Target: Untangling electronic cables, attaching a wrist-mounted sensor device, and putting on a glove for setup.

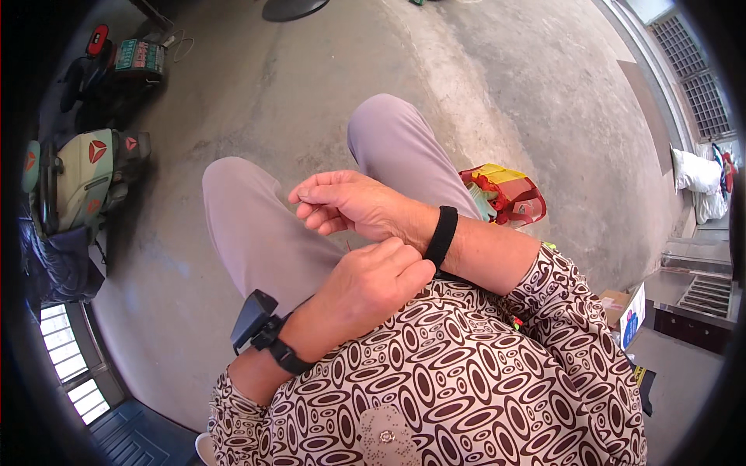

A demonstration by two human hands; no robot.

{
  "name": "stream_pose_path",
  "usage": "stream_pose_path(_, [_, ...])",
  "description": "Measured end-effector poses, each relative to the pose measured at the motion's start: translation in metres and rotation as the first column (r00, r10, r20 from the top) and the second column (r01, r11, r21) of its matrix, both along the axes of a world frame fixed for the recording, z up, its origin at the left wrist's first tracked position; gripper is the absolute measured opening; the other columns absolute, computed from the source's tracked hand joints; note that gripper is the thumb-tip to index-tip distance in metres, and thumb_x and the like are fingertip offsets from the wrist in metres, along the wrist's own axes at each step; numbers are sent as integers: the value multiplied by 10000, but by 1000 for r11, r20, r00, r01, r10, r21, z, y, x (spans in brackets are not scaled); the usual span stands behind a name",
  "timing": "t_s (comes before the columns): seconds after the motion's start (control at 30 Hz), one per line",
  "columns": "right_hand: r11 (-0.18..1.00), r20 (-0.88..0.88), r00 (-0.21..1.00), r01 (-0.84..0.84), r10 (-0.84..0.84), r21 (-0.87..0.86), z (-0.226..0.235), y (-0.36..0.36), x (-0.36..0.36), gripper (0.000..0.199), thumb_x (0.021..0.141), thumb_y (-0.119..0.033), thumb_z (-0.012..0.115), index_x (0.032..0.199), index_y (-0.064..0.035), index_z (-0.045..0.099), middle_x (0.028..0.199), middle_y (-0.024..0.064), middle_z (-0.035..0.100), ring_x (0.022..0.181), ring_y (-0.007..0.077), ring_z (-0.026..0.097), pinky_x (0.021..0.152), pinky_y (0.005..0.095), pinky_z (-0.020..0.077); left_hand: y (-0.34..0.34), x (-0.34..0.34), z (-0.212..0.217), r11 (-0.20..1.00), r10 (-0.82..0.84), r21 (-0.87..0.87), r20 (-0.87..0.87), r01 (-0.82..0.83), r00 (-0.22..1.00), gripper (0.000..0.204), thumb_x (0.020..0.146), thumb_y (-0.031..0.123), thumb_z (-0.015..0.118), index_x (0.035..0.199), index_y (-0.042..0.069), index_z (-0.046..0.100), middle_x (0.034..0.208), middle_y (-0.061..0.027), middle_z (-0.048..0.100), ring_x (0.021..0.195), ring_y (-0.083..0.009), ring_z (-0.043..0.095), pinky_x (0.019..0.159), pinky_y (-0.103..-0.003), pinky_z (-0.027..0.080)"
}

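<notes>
My left hand [377, 273] is closed, knuckles up, against the underside of my right wrist. Its thumb lies beside the black wristband [442, 237] there; its fingertips and whatever they hold are hidden. Above it, my right hand [350, 203] reaches leftward over my lap with its fingers curled. The thumb tip meets a finger in a pinch, and anything between them is too small to make out. A dark boxy device [255, 317] is strapped on my left wrist. Both hands are over my mauve trousers [260, 225], in front of my brown-and-cream patterned top [466, 365].
A red-and-yellow bag [519, 194] stands on the concrete floor [256, 85] by my right knee. Scooters, one pale green [84, 175], are parked at the left. An open carton [625, 311] and a white sack [691, 171] lie at the right. A dark round base [294, 6] shows far ahead.
</notes>
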State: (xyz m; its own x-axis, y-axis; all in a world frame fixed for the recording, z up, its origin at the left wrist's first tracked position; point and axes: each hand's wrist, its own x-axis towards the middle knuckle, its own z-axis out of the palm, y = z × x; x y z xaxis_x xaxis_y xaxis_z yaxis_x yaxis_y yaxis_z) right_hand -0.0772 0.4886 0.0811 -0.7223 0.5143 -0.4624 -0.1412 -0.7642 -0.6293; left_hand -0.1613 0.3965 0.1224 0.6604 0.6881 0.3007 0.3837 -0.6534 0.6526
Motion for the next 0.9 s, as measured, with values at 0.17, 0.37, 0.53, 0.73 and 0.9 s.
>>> stream_pose_path(0.17, [1000,5,1000,5,-5,7,-6,2,4,164,981,-197,557,1028,-69,648,843,-11,674,695,55,623,622,206,516,-3,4,-22,990,137,13,119,-139,983,262,703,105,764,826,49,539,778,-90,560,729,-257,602,617,-368,490])
stream_pose_path(0.37, [999,31,999,36,-36,11,-5,3,6,168,979,-200,564,1038,-67,649,843,-6,675,694,56,624,621,206,517,-7,6,-24,981,195,16,24,-195,981,249,689,101,809,792,34,593,760,-76,627,654,-251,620,575,-346,491])
stream_pose_path(0.53, [999,35,998,44,-45,20,-12,5,8,163,979,-198,566,1040,-72,650,846,-9,676,696,53,622,622,206,518,-7,8,-26,951,154,266,36,-158,987,244,718,156,767,768,77,542,722,-70,547,649,-225,587,584,-359,479])
stream_pose_path(0.73, [999,36,999,32,-33,18,-10,6,9,163,980,-204,566,1035,-76,650,844,-15,672,690,51,618,624,202,512,-5,11,-24,986,158,25,172,-164,972,268,704,95,779,843,56,553,759,-71,590,683,-229,616,606,-340,500])
stream_pose_path(0.9, [998,54,997,53,-55,34,-12,9,10,163,980,-207,565,1031,-78,650,837,-18,668,685,48,618,625,199,509,-7,12,-22,961,258,-157,216,-228,942,296,703,54,822,865,36,574,764,-74,651,641,-151,639,583,-277,513])
